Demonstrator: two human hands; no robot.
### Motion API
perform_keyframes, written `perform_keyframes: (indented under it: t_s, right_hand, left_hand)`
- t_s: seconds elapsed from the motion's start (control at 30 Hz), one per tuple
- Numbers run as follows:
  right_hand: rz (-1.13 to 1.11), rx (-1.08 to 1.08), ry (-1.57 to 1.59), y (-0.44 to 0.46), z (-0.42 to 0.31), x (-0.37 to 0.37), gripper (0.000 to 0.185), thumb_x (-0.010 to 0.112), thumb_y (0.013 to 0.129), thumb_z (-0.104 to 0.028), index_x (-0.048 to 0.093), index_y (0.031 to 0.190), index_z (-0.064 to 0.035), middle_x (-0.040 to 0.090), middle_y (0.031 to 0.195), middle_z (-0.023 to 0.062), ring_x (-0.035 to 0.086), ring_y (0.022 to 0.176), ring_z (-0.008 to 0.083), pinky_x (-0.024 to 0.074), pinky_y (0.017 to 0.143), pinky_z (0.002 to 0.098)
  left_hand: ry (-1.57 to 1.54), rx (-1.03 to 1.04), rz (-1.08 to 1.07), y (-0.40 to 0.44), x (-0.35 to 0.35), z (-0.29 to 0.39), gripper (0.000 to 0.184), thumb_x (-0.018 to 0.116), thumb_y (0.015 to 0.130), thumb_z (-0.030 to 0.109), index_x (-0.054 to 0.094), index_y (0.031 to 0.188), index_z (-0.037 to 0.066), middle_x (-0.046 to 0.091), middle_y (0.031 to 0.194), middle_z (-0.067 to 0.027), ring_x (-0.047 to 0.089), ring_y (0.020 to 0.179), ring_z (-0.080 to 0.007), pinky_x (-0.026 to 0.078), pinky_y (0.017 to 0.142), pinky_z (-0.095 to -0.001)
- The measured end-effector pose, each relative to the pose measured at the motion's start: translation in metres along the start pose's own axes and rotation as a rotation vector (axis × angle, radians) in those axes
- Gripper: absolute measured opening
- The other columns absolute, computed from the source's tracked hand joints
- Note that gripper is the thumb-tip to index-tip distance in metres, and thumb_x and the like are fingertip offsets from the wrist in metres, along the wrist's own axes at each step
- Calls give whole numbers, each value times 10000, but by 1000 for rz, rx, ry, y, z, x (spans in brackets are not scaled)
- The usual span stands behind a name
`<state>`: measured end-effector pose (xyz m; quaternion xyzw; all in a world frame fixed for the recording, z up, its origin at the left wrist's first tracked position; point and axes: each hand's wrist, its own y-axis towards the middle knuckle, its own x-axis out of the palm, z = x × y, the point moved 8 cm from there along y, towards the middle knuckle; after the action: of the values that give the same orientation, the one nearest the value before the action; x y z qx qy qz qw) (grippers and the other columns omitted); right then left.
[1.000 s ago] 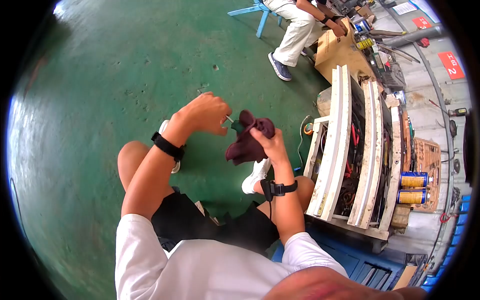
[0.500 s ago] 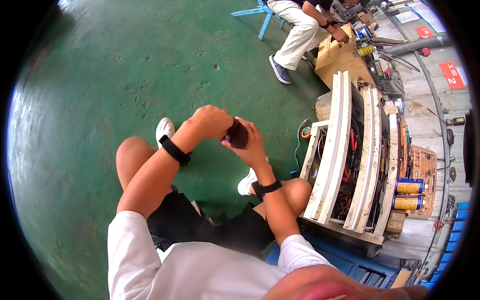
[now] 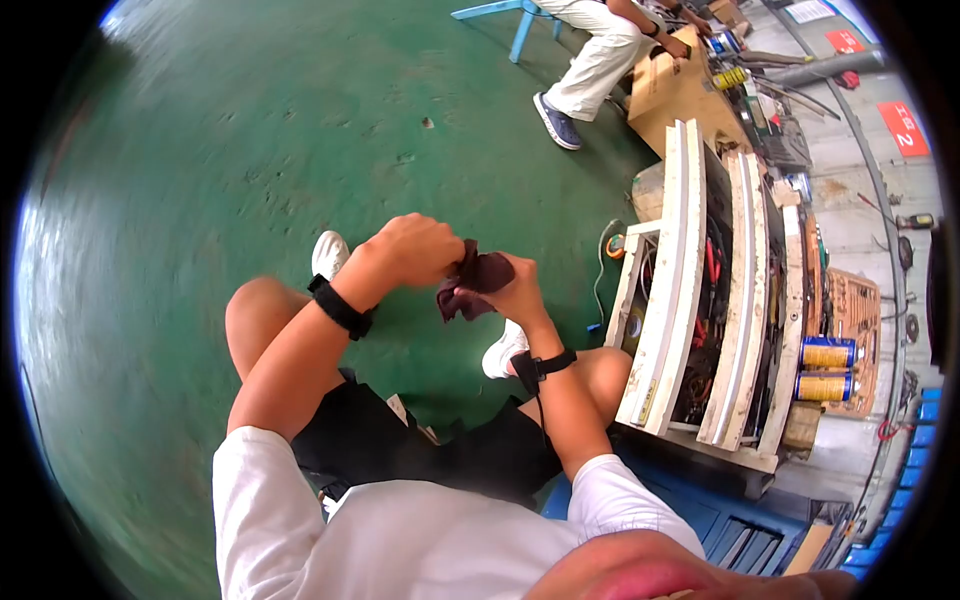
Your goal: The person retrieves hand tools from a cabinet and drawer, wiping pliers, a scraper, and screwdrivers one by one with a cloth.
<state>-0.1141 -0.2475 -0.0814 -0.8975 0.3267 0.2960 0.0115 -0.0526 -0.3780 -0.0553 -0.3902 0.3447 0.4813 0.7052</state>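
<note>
A crumpled dark maroon cloth (image 3: 474, 280) is held between my two hands, above the floor in front of my knees. My left hand (image 3: 415, 248) is closed in a fist at the cloth's left end, its knuckles up and its fingertips hidden. On the other side, my right hand (image 3: 518, 290) grips the cloth with thumb and fingers around it. A loose corner of the cloth hangs down between the hands. Whether anything is wrapped inside it, I cannot tell.
To the right stands a worn white rack (image 3: 672, 290) with tools in its slots. Behind it are blue-and-yellow cans (image 3: 828, 352). Another person (image 3: 600, 55) sits beside a cardboard box (image 3: 672, 88) at the top. A blue stool (image 3: 522, 30) is there too.
My right hand has shifted slightly right and down, turning its grip. The cloth, bunched up before, is spread wider with a corner hanging. My left hand stays nearly in place.
</note>
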Motion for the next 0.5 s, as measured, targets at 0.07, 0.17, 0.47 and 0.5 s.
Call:
perform_keyframes:
  t_s: [0.07, 0.17, 0.47, 0.5]
  right_hand:
    - [27, 78, -38, -3, 6, -11, 445, 959, 629, -283, 689, 847, -5, 713, 764, 123, 696, 689, 247, 560, 690, 337]
    - [36, 159, 29, -3, 6, -12, 450, 948, 660, -244, 707, 949, 2, 738, 826, 112, 702, 763, 158, 556, 747, 309]
    - [-153, 105, 73, -18, 14, 41, 507, 871, 754, -342, 661, 1079, -15, 634, 1100, 151, 640, 1028, 321, 515, 923, 414]
    - [-151, 106, 70, -19, 14, 37, 507, 871, 754, -342, 661, 1079, -15, 634, 1100, 151, 640, 1028, 321, 515, 923, 414]
  left_hand:
    - [1, 42, 74, 2, -9, 7, 136, 612, 843, 210, 719, 827, 128, 694, 781, -120, 665, 739, -380, 522, 633, -484]
    - [49, 31, 89, 7, -10, 9, 134, 614, 840, 205, 718, 808, 126, 689, 759, -119, 663, 715, -374, 520, 616, -476]
    - [121, 78, 47, 9, 12, 2, 113, 670, 781, 185, 727, 793, 88, 700, 760, -137, 685, 726, -377, 533, 604, -464]
    - [120, 82, 48, 11, 18, 0, 113, 670, 781, 185, 727, 793, 88, 700, 760, -137, 685, 726, -377, 533, 604, -464]
